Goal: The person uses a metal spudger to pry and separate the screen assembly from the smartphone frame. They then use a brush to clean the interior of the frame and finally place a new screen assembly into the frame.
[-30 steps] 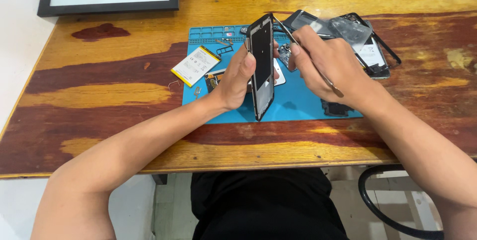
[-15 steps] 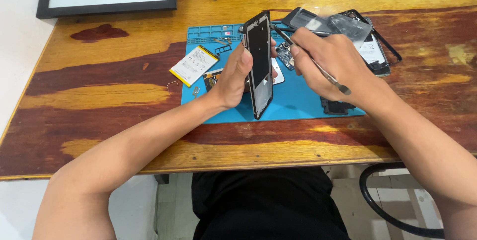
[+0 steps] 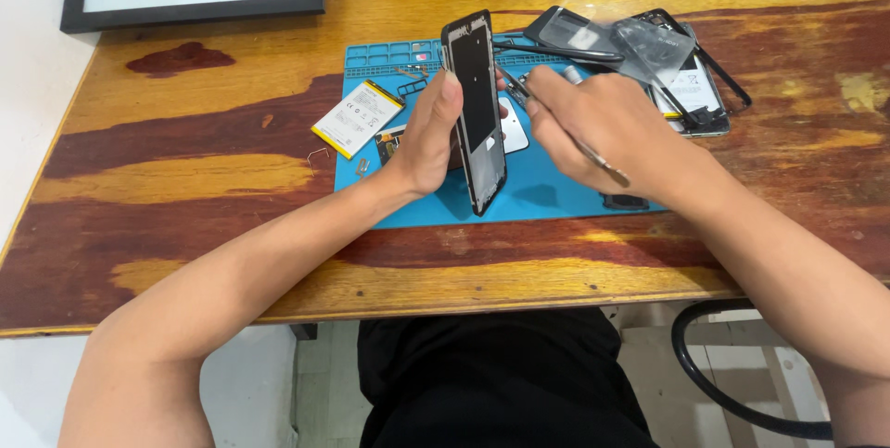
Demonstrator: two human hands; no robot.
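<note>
A white, yellow-edged battery (image 3: 357,118) lies on the blue mat (image 3: 556,198). The left hand (image 3: 428,137) grips a black phone frame (image 3: 475,110) upright on edge over the mat, its long axis pointing away. The right hand (image 3: 603,128) pinches tweezers (image 3: 565,128).

Bright, even daylight, soft short shadows under the hands on the blue mat (image 3: 556,202), mild glare on the glossy wooden surface (image 3: 185,179) — focus sharp, slight edge distortion

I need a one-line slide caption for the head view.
Left hand holds a phone frame upright on a blue mat; right hand applies tweezers.
</note>
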